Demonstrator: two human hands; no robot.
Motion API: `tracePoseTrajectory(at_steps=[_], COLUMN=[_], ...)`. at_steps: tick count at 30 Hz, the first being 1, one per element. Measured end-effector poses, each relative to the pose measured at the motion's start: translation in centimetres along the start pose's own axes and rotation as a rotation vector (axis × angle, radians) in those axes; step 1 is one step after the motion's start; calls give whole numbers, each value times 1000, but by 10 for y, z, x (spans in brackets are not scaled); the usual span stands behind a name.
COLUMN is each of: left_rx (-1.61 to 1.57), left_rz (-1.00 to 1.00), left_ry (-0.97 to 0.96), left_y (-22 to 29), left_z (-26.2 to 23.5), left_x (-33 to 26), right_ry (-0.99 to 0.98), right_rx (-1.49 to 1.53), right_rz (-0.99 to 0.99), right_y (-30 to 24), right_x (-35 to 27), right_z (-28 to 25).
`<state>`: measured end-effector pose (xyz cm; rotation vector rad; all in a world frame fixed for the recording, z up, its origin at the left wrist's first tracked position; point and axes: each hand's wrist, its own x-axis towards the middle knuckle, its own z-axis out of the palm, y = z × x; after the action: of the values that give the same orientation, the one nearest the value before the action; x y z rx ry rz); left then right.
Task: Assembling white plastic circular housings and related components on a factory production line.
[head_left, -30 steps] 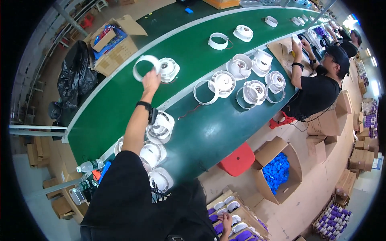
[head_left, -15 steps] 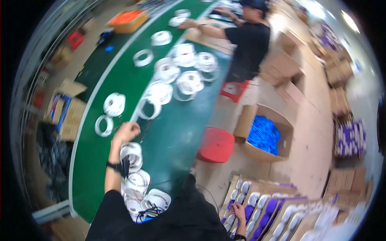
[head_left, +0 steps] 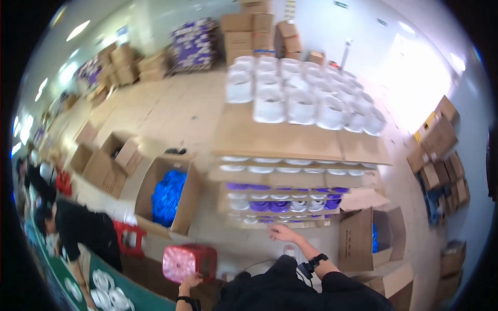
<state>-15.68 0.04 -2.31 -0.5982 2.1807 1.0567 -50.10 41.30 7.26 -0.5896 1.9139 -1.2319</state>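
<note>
1. One o'clock: white cylinders [head_left: 302, 107] over brown cardboard [head_left: 301, 139].
2. Five o'clock: mixed purple and white parts [head_left: 279, 206].
3. Seven o'clock: red stool [head_left: 180, 263], seat mottled pink; green table [head_left: 149, 301].
4. Eight o'clock: blue pieces [head_left: 167, 198], black shirt [head_left: 87, 228].
5. Eleven o'clock: stack [head_left: 193, 45] speckled purple and white.

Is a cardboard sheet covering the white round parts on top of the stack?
No, the white round parts stand uncovered on the top cardboard sheet.
</note>
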Motion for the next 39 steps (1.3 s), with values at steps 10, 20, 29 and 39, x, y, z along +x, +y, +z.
tracePoseTrajectory(at_steps=[10, 20, 29, 39], left_rx=[249, 63, 591, 806], left_rz=[58, 855, 1485, 1135], left_ry=[-83, 32, 773, 1043], left_y=[164, 573, 945, 979], left_z=[20, 42, -15, 35], left_x=[134, 106, 129, 216], right_ry=[632, 1135, 674, 709], right_rx=[-63, -902, -1079, -1105], right_rz=[-269, -209, 186, 193], right_y=[48, -108, -126, -77], right_x=[-170, -131, -96, -66], right_z=[-290, -563, -611, -655])
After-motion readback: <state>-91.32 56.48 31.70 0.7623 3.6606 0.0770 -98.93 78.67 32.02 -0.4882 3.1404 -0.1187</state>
